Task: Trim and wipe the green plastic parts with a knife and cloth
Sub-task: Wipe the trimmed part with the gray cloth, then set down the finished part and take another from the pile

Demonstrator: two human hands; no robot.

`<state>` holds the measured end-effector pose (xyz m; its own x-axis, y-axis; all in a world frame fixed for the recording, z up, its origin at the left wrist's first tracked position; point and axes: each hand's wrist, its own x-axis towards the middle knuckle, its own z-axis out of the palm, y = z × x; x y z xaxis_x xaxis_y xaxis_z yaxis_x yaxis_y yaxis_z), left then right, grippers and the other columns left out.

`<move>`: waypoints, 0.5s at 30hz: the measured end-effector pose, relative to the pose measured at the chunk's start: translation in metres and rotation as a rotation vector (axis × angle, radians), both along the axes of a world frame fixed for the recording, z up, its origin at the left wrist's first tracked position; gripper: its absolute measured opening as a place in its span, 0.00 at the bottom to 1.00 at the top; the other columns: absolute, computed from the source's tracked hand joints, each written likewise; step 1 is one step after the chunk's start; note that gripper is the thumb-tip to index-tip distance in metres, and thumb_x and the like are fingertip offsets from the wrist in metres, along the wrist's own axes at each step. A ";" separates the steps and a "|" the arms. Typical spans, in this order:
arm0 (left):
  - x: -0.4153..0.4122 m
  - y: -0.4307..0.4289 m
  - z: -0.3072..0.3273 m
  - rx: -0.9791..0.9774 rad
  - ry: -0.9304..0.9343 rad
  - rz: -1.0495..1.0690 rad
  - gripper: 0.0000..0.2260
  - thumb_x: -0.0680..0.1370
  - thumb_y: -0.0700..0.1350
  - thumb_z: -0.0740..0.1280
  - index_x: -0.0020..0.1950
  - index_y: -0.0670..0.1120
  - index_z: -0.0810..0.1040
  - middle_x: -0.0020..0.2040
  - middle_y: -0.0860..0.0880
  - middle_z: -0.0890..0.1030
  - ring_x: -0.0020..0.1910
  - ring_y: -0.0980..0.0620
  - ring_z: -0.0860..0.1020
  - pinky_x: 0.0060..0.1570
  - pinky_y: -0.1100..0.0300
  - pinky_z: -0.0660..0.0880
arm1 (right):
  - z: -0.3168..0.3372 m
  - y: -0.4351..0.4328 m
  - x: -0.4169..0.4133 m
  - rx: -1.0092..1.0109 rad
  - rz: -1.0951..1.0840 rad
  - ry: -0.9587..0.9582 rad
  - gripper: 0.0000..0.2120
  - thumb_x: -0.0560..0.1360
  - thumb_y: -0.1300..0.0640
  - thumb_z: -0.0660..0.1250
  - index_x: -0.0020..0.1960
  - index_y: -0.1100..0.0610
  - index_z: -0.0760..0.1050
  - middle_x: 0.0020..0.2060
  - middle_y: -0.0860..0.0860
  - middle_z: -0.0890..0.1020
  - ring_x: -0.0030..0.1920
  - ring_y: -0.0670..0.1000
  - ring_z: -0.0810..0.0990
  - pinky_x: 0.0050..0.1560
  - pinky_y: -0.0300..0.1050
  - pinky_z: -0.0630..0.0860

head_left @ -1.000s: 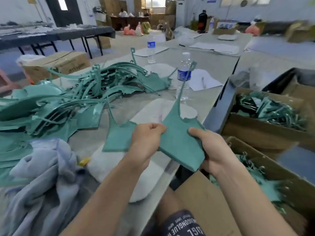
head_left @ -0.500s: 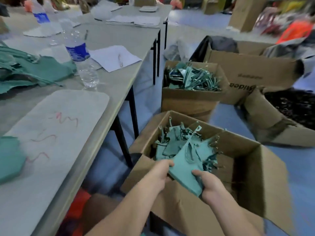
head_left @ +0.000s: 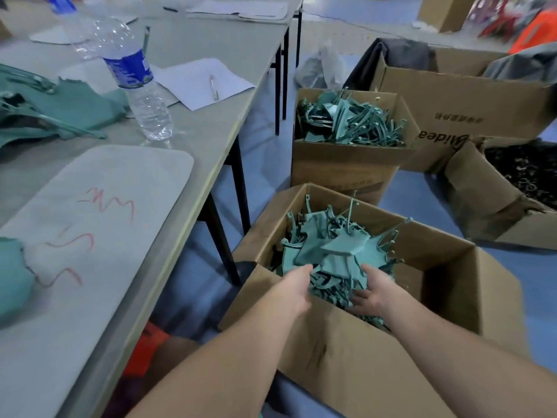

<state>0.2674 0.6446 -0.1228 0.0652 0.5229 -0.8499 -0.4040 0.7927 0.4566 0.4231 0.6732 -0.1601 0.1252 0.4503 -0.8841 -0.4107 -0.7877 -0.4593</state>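
- Two bare hands reach into the nearest cardboard box [head_left: 346, 354], which stands on the floor to the right of the table [head_left: 211, 122].
- Left hand [head_left: 297, 289]: fingers loosely spread, palm turned inward against the left side of the heap of green plastic parts [head_left: 334, 251]; it grips nothing.
- Right hand [head_left: 372, 292]: open, palm up, fingers partly under the near right edge of the heap; whether it supports any piece cannot be told.
- Heap: flat green pieces with thin stalks pointing upward, piled in the left half of the box; one flat piece lies tilted on top, just beyond both hands.
- Second box [head_left: 340, 164], farther off, also holds green parts, mostly thin strips.
- Third box [head_left: 470, 101], at far right, is larger and bears printed lettering.
- On the table: a pale mat [head_left: 99, 224] with red scribbles at near left; a clear water bottle [head_left: 135, 82] with a blue label stands beyond it.
- More green parts [head_left: 54, 107] lie at the far left of the table, and one piece [head_left: 12, 276] rests on the mat's left edge.
- Sheet of paper [head_left: 196, 79] with a pen [head_left: 214, 87] on it lies right of the bottle.
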 end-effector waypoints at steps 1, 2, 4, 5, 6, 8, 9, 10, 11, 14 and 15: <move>-0.002 -0.002 -0.002 -0.013 0.024 -0.014 0.23 0.86 0.48 0.60 0.79 0.41 0.62 0.69 0.47 0.75 0.60 0.49 0.75 0.53 0.61 0.73 | -0.002 -0.002 -0.008 -0.043 0.063 -0.062 0.24 0.83 0.45 0.62 0.74 0.56 0.66 0.70 0.61 0.73 0.60 0.64 0.77 0.69 0.71 0.68; -0.003 -0.005 -0.006 -0.020 0.048 -0.029 0.24 0.85 0.49 0.60 0.79 0.41 0.62 0.74 0.45 0.72 0.64 0.48 0.73 0.59 0.57 0.71 | -0.005 -0.006 -0.018 -0.065 0.107 -0.119 0.22 0.83 0.45 0.62 0.72 0.56 0.67 0.69 0.61 0.73 0.58 0.64 0.77 0.68 0.72 0.68; -0.006 -0.009 -0.013 -0.030 0.088 -0.014 0.25 0.85 0.51 0.61 0.79 0.42 0.62 0.78 0.43 0.66 0.75 0.44 0.66 0.71 0.50 0.64 | -0.010 -0.010 -0.041 -0.068 0.136 -0.177 0.18 0.83 0.47 0.63 0.66 0.58 0.69 0.61 0.61 0.76 0.57 0.62 0.76 0.65 0.74 0.71; -0.007 -0.010 -0.016 -0.035 0.101 -0.002 0.26 0.85 0.52 0.61 0.79 0.42 0.62 0.79 0.42 0.64 0.77 0.43 0.63 0.74 0.48 0.61 | -0.011 -0.011 -0.051 -0.065 0.144 -0.172 0.17 0.83 0.47 0.63 0.64 0.58 0.70 0.56 0.60 0.76 0.54 0.61 0.76 0.64 0.74 0.72; -0.009 -0.012 -0.015 -0.041 0.101 0.016 0.26 0.84 0.53 0.61 0.79 0.43 0.63 0.79 0.42 0.64 0.77 0.43 0.63 0.74 0.48 0.60 | -0.011 -0.012 -0.061 -0.065 0.154 -0.155 0.15 0.83 0.47 0.63 0.62 0.58 0.71 0.52 0.59 0.75 0.49 0.60 0.76 0.63 0.73 0.72; -0.012 -0.013 -0.014 -0.041 0.091 0.043 0.25 0.84 0.54 0.60 0.79 0.44 0.64 0.79 0.43 0.64 0.78 0.44 0.62 0.75 0.50 0.59 | -0.009 -0.014 -0.077 -0.048 0.160 -0.134 0.12 0.83 0.49 0.62 0.59 0.57 0.73 0.49 0.58 0.75 0.43 0.58 0.73 0.62 0.72 0.74; -0.014 -0.012 -0.014 -0.035 0.073 0.051 0.26 0.85 0.55 0.59 0.79 0.45 0.63 0.80 0.44 0.63 0.79 0.45 0.60 0.75 0.51 0.58 | -0.006 -0.015 -0.082 -0.029 0.157 -0.131 0.11 0.83 0.50 0.62 0.58 0.57 0.73 0.49 0.58 0.76 0.44 0.58 0.74 0.60 0.71 0.75; -0.017 -0.011 -0.013 -0.025 0.061 0.057 0.26 0.85 0.56 0.58 0.80 0.46 0.62 0.80 0.45 0.63 0.79 0.45 0.59 0.76 0.51 0.56 | -0.003 -0.015 -0.087 -0.007 0.151 -0.129 0.09 0.84 0.51 0.62 0.55 0.57 0.72 0.49 0.58 0.77 0.47 0.60 0.77 0.56 0.70 0.76; -0.020 -0.008 -0.014 -0.006 0.066 0.056 0.26 0.84 0.56 0.58 0.80 0.46 0.63 0.80 0.46 0.64 0.79 0.45 0.59 0.76 0.50 0.55 | -0.001 -0.015 -0.090 0.016 0.147 -0.130 0.09 0.84 0.52 0.62 0.53 0.57 0.72 0.48 0.58 0.78 0.50 0.60 0.78 0.53 0.68 0.76; -0.028 -0.008 -0.004 0.066 0.082 0.036 0.22 0.84 0.53 0.58 0.76 0.46 0.69 0.76 0.46 0.70 0.76 0.44 0.66 0.74 0.49 0.59 | 0.009 -0.013 -0.098 0.064 0.140 -0.110 0.07 0.84 0.56 0.61 0.53 0.59 0.73 0.45 0.57 0.79 0.50 0.60 0.79 0.54 0.66 0.76; -0.031 -0.010 0.001 0.092 0.094 0.032 0.19 0.84 0.52 0.59 0.73 0.46 0.72 0.72 0.48 0.74 0.70 0.46 0.71 0.70 0.51 0.63 | 0.014 -0.013 -0.102 0.081 0.144 -0.095 0.07 0.84 0.57 0.60 0.55 0.60 0.74 0.45 0.58 0.80 0.47 0.59 0.78 0.55 0.64 0.76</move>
